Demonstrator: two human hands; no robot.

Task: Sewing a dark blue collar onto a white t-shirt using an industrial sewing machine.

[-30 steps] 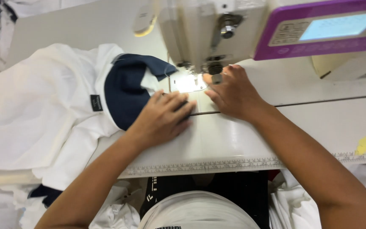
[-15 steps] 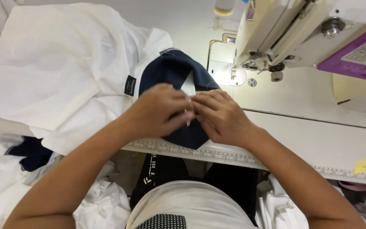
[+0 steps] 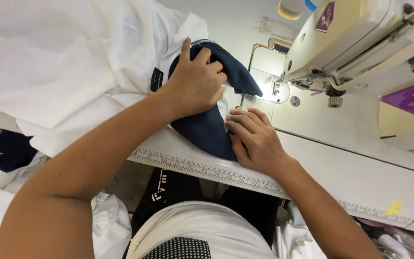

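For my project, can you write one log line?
left hand: on blue cloth | right hand: pressing its edge | sewing machine: beside

Small black label (image 3: 156, 79) on white garment; purple panel (image 3: 410, 100) and purple sticker (image 3: 326, 17) on machine.
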